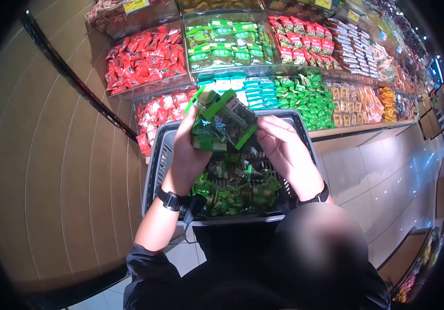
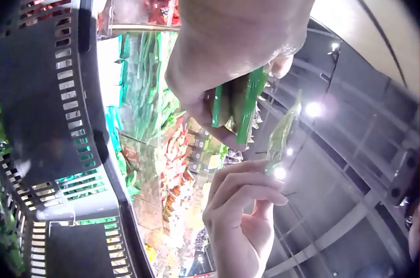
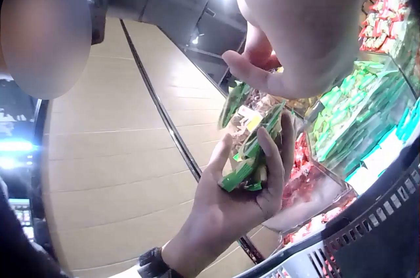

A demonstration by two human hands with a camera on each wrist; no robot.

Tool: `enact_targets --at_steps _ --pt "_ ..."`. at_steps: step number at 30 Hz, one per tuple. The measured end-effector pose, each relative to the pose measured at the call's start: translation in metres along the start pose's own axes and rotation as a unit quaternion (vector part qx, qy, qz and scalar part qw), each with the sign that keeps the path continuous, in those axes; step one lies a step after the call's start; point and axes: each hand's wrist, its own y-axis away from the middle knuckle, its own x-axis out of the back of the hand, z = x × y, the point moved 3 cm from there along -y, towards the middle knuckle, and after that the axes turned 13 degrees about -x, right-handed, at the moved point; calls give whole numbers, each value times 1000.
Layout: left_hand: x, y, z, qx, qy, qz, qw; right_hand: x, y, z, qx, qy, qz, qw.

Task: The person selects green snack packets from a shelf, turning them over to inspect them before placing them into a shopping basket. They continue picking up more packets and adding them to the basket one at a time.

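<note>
Above a dark shopping basket (image 1: 152,155), my left hand (image 1: 187,155) grips green-edged snack packets (image 1: 207,135), with fingers and thumb round them. In the right wrist view the left hand (image 3: 239,192) holds these packets (image 3: 248,166) on edge. My right hand (image 1: 286,150) pinches another green-edged packet (image 1: 241,120) by its edge, overlapping the first ones in the head view. The left wrist view shows that packet (image 2: 283,137) at the right hand's fingertips, apart from the left hand's packets (image 2: 246,104). Inside the basket lie several similar green packets (image 1: 232,199).
Ahead of the basket stand display bins of bagged snacks: red packets (image 1: 147,57), green bags (image 1: 227,46), teal packets (image 1: 260,93) and small green packets (image 1: 307,101). A wood-like panelled surface (image 1: 62,155) is on the left, a tiled floor (image 1: 382,170) on the right.
</note>
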Motion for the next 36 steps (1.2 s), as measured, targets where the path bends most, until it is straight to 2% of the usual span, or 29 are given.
enact_targets --at_steps 2,4,5,6,7,8,9,10,12,13,16,18,20,26,30,36 --pt "-1 1 -1 -5 -18 7 1000 1 3 -1 -10 -7 37 999" --pt "-2 1 0 28 -81 8 996 -4 7 -11 88 65 12 994" --pt "4 0 -2 51 -75 -3 996 -13 12 -14 159 114 47 980" --pt "7 0 -3 56 -73 -2 996 -13 13 -16 158 113 52 980" --pt "8 1 -4 65 -58 -6 996 -20 19 -23 303 346 83 884" --pt "7 -1 -3 72 -46 -15 996 -29 25 -24 422 549 107 713" --pt "3 0 -3 59 -89 27 994 -42 28 -22 444 607 113 649" --pt "-1 1 -3 62 -94 25 993 -40 24 -16 443 612 72 651" --pt "-3 3 0 3 -74 17 997 -39 22 -9 377 593 58 709" --pt "5 2 0 29 -78 8 997 -40 23 -9 373 592 55 712" --pt "7 3 3 34 -105 24 994 -42 22 -12 352 624 48 696" --pt "8 4 4 36 -83 24 996 -40 21 -10 388 614 36 687" --pt "10 7 5 38 -60 25 997 -38 21 -6 384 595 44 705" --pt "7 7 7 24 -57 6 998 -42 22 -9 412 602 37 683" --pt "1 5 5 -15 -39 -7 999 -44 23 -7 395 604 3 692" --pt "12 -3 -1 -12 3 -10 1000 -51 24 -2 365 619 29 695"
